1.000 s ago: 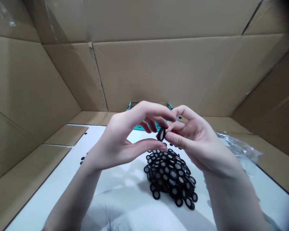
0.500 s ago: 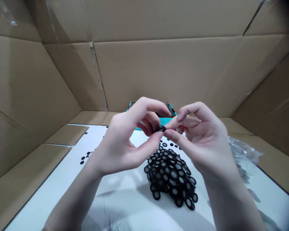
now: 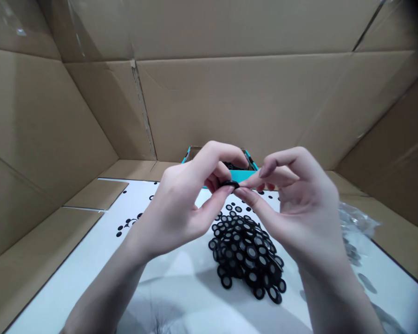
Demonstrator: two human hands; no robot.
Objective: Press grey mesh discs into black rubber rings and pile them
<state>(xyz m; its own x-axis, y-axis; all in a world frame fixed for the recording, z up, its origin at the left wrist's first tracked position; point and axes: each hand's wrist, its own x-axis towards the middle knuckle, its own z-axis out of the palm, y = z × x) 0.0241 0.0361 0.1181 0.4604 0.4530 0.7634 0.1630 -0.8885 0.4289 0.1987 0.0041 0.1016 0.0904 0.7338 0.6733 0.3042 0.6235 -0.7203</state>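
Note:
A small black ring-shaped piece (image 3: 231,183) is pinched between both hands, seen nearly edge-on. My left hand (image 3: 191,199) grips its left side with thumb and fingers. At its right edge, the thumb and index finger of my right hand (image 3: 296,199) close on it, the other fingers curled above. Below the hands lies a heaped pile of black rings with grey centres (image 3: 245,253) on the white table (image 3: 181,287). Fingertips hide part of the held piece.
Behind the hands stands a teal-edged box (image 3: 242,175) with dark pieces inside. Small black discs (image 3: 120,231) lie scattered at left and behind the pile. A clear plastic bag (image 3: 358,220) rests at right. Cardboard walls (image 3: 230,102) enclose the table.
My right hand has shifted slightly right, and my left hand has turned a little. More of the black ring's edge shows between the fingertips. The pile is unchanged.

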